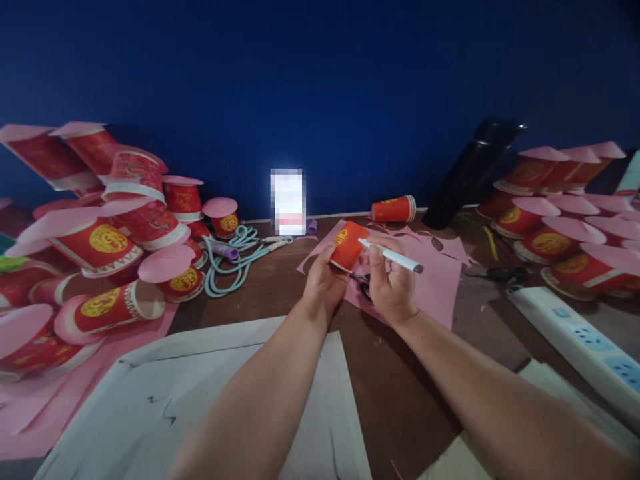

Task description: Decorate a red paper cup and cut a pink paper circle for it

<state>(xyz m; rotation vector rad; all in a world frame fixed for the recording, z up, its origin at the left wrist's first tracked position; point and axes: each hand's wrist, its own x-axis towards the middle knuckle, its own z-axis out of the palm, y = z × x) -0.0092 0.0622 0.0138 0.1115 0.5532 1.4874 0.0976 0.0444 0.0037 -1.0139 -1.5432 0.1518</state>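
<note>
no legible text | held cup (pixel 350 245): yellow characters (pixel 341 240), unreadable | stacked cup (pixel 97 244): yellow emblem (pixel 109 239), unclear | screen (pixel 289 200): pixelated

Left fingers (pixel 326 257) hold red cup (pixel 351 244), right fingers (pixel 377 265) white marker (pixel 400 257); pink paper (pixel 435 283) beneath.

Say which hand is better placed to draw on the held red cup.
Probably the right hand: it grips the white pen, front end at the red cup, while the left hand holds that cup.
</note>
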